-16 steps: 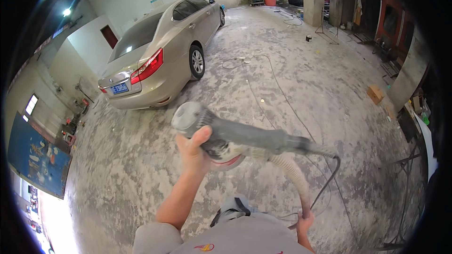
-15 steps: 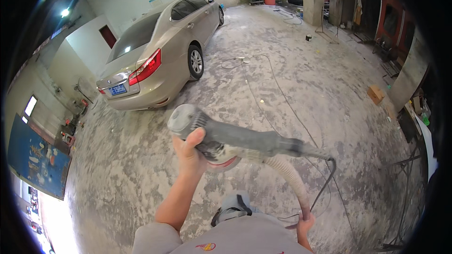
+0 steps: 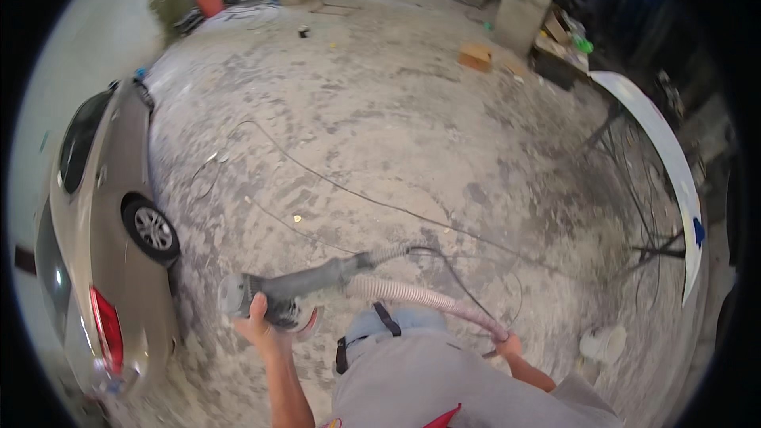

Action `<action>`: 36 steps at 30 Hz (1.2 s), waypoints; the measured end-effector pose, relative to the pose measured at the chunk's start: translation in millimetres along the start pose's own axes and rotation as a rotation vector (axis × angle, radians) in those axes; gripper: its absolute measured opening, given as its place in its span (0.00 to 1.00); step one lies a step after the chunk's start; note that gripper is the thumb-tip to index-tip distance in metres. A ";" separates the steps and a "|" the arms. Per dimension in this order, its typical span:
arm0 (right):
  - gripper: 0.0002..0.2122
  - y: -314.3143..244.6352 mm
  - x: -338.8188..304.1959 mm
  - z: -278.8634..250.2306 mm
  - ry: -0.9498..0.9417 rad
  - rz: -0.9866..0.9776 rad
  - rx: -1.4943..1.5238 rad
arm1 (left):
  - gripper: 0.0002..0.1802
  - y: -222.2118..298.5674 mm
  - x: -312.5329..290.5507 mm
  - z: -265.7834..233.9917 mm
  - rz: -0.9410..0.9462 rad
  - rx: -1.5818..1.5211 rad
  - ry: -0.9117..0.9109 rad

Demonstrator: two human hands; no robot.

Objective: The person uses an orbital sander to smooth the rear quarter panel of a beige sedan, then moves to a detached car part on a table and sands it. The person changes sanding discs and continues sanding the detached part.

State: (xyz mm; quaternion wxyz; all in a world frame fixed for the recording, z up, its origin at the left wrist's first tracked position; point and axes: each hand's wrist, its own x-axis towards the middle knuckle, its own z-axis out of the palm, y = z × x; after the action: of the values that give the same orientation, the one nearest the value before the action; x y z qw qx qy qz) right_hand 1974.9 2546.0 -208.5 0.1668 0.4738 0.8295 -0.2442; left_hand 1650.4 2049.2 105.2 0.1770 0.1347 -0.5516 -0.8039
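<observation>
A grey power sander [image 3: 311, 280] lies crosswise in front of my body, its rounded head to the left. My left hand [image 3: 260, 331] is closed around that head, with the thumb on top. Below the head shows part of the round sanding pad [image 3: 305, 323], with a reddish edge. From the sander's rear end a ribbed, pale pinkish hose [image 3: 412, 295] runs right, beside a black power cord [image 3: 464, 289]. My right hand [image 3: 509, 345] grips this hose farther along, low on the right; some of its fingers are hidden.
A beige car [image 3: 119, 230] stands at the left. To the right, a long curved white panel [image 3: 662, 135] rests on a dark stand, with a white bucket [image 3: 602, 343] nearby. A loose cable [image 3: 357, 194] crosses the patchy concrete floor. Farther off are a cardboard box [image 3: 476, 57] and a pillar [image 3: 527, 0].
The view has swung right, so the car now sits at the left edge and the white panel shows fully. The sander is lower and farther left in the picture; both hands keep their grip.
</observation>
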 end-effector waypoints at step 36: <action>0.19 -1382.7 1160.1 -612.5 0.595 -0.578 0.211 | 0.26 -374.3 1169.3 884.9 0.077 0.091 0.072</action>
State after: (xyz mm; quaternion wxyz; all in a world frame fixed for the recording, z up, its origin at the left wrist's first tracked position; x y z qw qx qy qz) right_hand 172.9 3111.3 48.8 -0.2045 0.2863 0.9105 -0.2171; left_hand 181.4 2408.3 44.6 0.2213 0.1503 -0.5857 -0.7651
